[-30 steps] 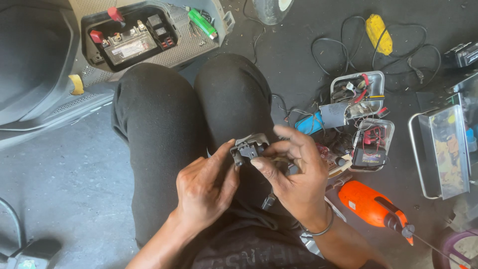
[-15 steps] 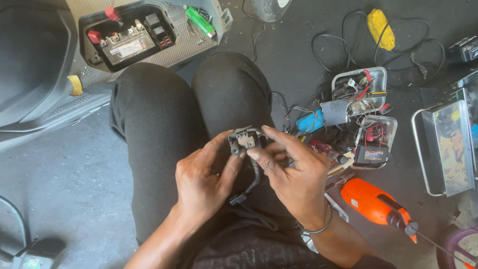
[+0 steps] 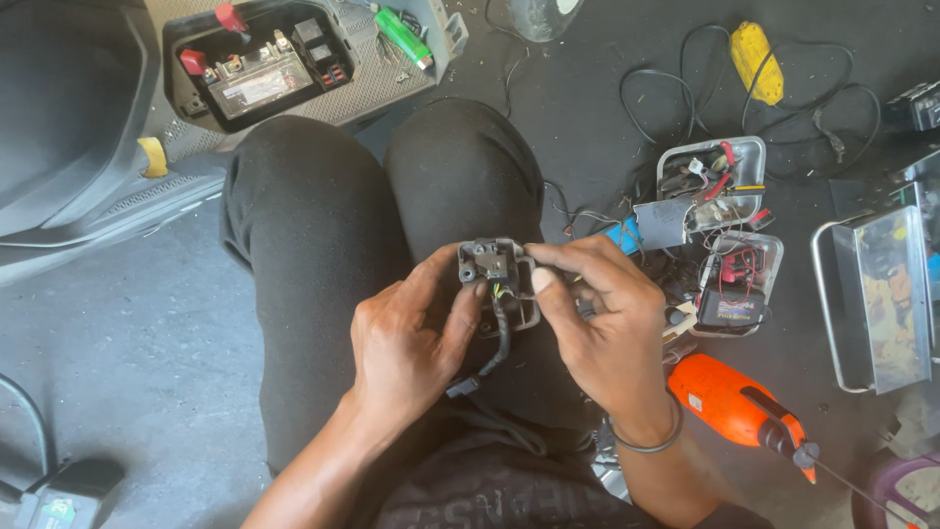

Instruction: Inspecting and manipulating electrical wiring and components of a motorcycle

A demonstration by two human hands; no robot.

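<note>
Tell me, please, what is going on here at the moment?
A person sits on the ground and holds a small grey switch housing over their knees with both bare hands. The left hand supports it from below; the right hand pinches its side. A short black cable hangs from it. An orange drill and open trays of wired parts lie beside the right hand.

1. A dark, gritty concrete floor [image 3: 117, 353] fills the scene, in bright daylight.
2. A scooter's grey bodywork [image 3: 69, 147] rises at the upper left, its battery compartment [image 3: 255, 69] open.
3. Black cables [image 3: 685, 88] loop across the floor at the upper right.
4. An orange drill [image 3: 734, 407] lies at the lower right, near clear plastic trays [image 3: 749, 167].
</note>
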